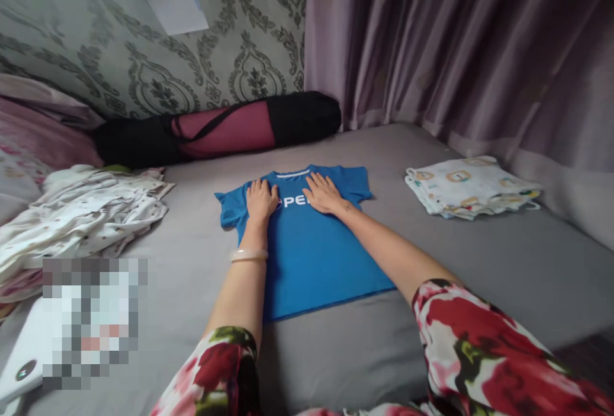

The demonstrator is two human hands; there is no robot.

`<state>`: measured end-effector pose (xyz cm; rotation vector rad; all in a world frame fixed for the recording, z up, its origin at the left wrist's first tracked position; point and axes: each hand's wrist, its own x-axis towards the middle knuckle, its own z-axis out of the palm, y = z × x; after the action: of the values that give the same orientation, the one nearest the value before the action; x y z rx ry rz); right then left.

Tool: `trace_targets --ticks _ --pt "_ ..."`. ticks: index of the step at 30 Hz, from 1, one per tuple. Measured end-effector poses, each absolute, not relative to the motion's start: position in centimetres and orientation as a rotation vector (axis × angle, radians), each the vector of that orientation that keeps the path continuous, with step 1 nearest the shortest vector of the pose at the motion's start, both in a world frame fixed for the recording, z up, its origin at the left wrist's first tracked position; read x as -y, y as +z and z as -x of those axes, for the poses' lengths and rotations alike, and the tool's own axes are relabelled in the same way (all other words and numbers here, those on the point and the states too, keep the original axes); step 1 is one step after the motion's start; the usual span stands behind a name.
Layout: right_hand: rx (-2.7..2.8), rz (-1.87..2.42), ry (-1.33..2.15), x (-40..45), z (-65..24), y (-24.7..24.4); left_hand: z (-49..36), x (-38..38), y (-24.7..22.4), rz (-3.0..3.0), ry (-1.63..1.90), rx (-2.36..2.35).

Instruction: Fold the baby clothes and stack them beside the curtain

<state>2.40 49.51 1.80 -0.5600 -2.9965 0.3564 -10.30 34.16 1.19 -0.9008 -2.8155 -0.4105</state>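
Observation:
A blue short-sleeved T-shirt (316, 256) lies spread out face up, its white-trimmed neckline toward the wall and its hem toward me. White letters run across its chest, partly covered by my hands. My left hand (261, 200) rests flat on the left side of the chest, fingers stretched toward the shoulder. On the right side of the chest lies my right hand (324, 194), palm down with its fingers extended. Neither hand grips the fabric.
Grey sheet (480, 262) covers the bed. Folded white printed cloth (472, 187) sits at right; a heap of dotted white clothes (96, 211) lies at left. Along the wall stretches a black and maroon long bag (230, 128). A white object (33, 352), partly pixelated, is at lower left.

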Motion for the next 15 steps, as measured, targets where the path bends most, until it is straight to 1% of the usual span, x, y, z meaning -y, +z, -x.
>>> trace_targets --ticks 8,15 --pt "3.092 0.203 0.355 -49.8 -11.8 2.4 10.3 -33.9 1.3 0.89 -0.427 2.776" --pt "3.133 0.128 0.509 -47.8 -20.0 3.5 9.8 -33.9 1.6 0.928 -0.346 2.772"
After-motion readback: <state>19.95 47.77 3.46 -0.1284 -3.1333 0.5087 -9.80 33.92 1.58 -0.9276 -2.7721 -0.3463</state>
